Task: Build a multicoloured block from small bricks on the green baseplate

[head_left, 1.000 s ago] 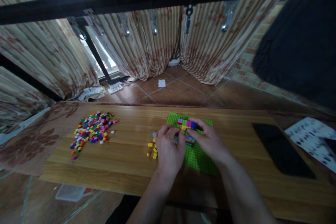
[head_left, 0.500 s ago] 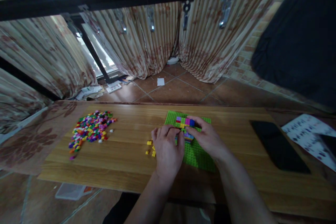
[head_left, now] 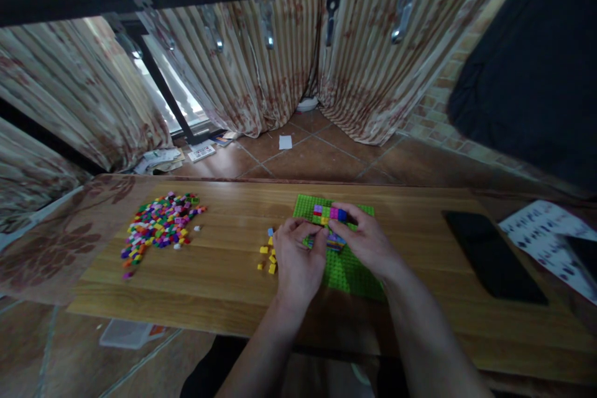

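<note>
A colourful toy-brick build (head_left: 332,214) stands on a green studded baseplate (head_left: 354,277), with pink, purple, red, blue and yellow bricks showing on top. My right hand (head_left: 366,239) grips its right side, thumb in front and fingers behind. My left hand (head_left: 300,258) is at the build's left side, thumb and index finger pinched together. Whatever lies between those fingertips is too small or hidden to name. Part of the build is covered by both hands. Several yellow bricks (head_left: 264,250) and one light blue brick (head_left: 270,232) lie just left of my left hand.
A large heap of mixed bricks (head_left: 161,221) spreads over the left of the wooden table (head_left: 224,286). Toward the right lies a flat black panel (head_left: 494,258), with a printed sheet (head_left: 545,239) beyond it. A clear plastic box (head_left: 125,334) sits on the floor below.
My left fingers have drawn back slightly from the build into a clearer pinch. The light blue brick beside the yellow ones has come into sight. My right hand stays on the build.
</note>
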